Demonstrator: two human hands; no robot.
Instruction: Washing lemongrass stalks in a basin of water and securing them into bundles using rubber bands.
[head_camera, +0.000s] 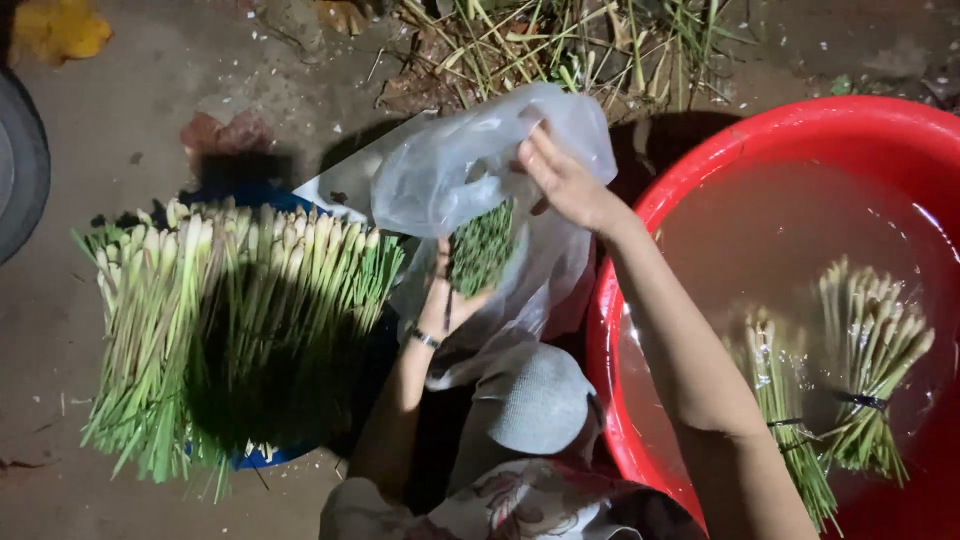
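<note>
My left hand (441, 300) grips a bundle of thin green stalks (481, 247), cut ends up, and holds it inside a clear plastic bag (470, 160). My right hand (566, 182) pinches the upper edge of that bag and keeps its mouth apart. A dark band circles my left wrist. Much of the bundle is hidden by the bag's folds and my palm.
A wide pile of pale-and-green stalks (230, 320) lies on a blue surface at the left. A red basin (800, 130) of murky water at the right holds two tied bundles (860, 350). Loose plant scraps (560, 45) litter the concrete beyond. A grey cloth (540, 400) rests near my knees.
</note>
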